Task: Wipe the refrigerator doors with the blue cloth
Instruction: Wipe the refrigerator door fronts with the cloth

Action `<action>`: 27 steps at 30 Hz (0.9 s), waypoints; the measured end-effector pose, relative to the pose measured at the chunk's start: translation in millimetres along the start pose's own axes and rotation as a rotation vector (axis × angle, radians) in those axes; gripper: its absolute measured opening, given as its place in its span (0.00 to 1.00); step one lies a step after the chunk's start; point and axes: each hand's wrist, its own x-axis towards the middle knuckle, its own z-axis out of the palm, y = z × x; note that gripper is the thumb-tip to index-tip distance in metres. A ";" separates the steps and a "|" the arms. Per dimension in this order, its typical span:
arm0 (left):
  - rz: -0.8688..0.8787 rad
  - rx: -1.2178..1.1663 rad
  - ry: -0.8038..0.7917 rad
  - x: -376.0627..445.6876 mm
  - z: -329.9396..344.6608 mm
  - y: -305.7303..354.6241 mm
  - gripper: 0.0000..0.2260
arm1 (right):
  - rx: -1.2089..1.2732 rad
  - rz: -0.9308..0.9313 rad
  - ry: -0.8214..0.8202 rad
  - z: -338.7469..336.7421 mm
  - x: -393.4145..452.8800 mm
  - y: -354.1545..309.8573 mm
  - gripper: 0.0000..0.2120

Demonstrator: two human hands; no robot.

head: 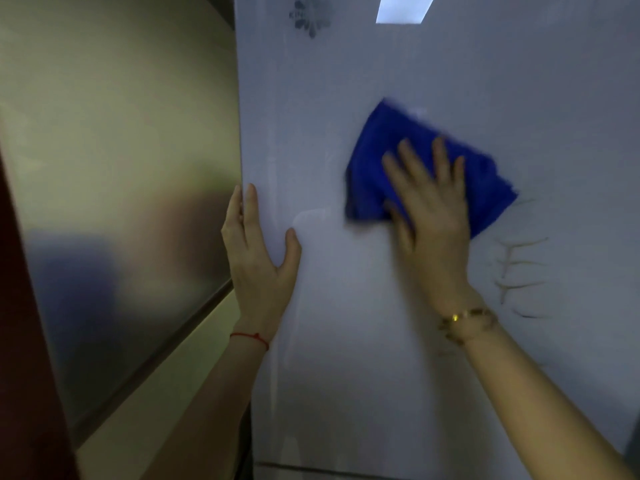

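The glossy white refrigerator door point(398, 334) fills the middle and right of the view. A folded blue cloth point(381, 157) lies flat against it at mid-height. My right hand point(429, 209) presses on the cloth with fingers spread, covering its lower middle; the cloth's edges are blurred. My left hand point(258, 258) holds the door's left edge, fingers wrapped around the side and thumb on the front face.
A brushed metal panel point(114, 188) stands to the left of the refrigerator, with a dark red edge point(24, 341) at far left. A grey logo point(308, 17) sits near the door's top. Faint printed marks point(519, 271) lie right of my wrist. A seam point(346, 471) crosses the door's bottom.
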 end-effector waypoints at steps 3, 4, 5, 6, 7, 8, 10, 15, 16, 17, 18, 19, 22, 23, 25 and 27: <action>0.015 0.013 0.008 0.8 1.6 -2.3 0.30 | -0.028 -0.252 -0.193 0.6 -85.0 -8.4 0.21; 0.025 0.021 0.015 0.4 2.0 -3.2 0.30 | -0.051 -0.301 -0.238 -6.0 -103.6 -3.4 0.20; 0.036 0.027 0.022 0.0 2.4 -3.9 0.30 | -0.062 -0.314 -0.263 -13.3 -107.8 6.7 0.20; 0.043 0.034 0.029 -0.3 2.6 -3.7 0.30 | -0.063 -0.290 -0.253 -18.9 -98.8 18.3 0.20; 0.048 0.042 0.039 -0.3 3.1 -3.6 0.30 | -0.056 -0.229 -0.209 -21.5 -80.3 27.8 0.21; 0.048 0.051 0.048 -0.5 3.6 -3.5 0.29 | -0.040 -0.136 -0.145 -23.2 -53.9 34.0 0.22; 0.047 0.062 0.061 -1.1 4.3 -2.5 0.29 | 0.011 0.052 0.009 -26.1 8.1 41.0 0.20; 0.039 0.070 0.035 -2.1 4.2 -5.3 0.30 | 0.000 -0.092 -0.035 0.9 3.9 8.3 0.22; 0.041 0.070 0.030 -1.6 3.9 -6.3 0.30 | -0.012 -0.196 -0.106 6.0 -29.5 -0.8 0.22; 0.045 0.073 0.028 -1.6 4.1 -7.1 0.30 | -0.029 -0.297 -0.180 6.6 -64.2 -5.7 0.22; 0.051 0.075 0.031 -1.9 4.3 -7.7 0.30 | -0.048 -0.369 -0.247 2.6 -92.5 -6.4 0.21; 0.058 0.073 0.037 -2.0 4.9 -8.1 0.30 | -0.060 -0.407 -0.288 -3.1 -106.6 -1.0 0.21; 0.061 0.075 0.047 -1.2 5.8 -7.9 0.30 | -0.037 -0.295 -0.232 -14.9 -70.2 28.3 0.21; 0.061 0.081 0.051 -1.0 6.3 -8.1 0.30 | -0.010 -0.185 -0.153 -17.3 -41.4 35.0 0.22; 0.062 0.087 0.062 -0.7 6.7 -7.7 0.29 | 0.043 0.029 0.017 -23.9 22.3 43.5 0.21; 0.061 0.090 0.062 -1.3 7.3 -7.1 0.29 | 0.043 0.101 0.110 -21.9 57.6 38.8 0.19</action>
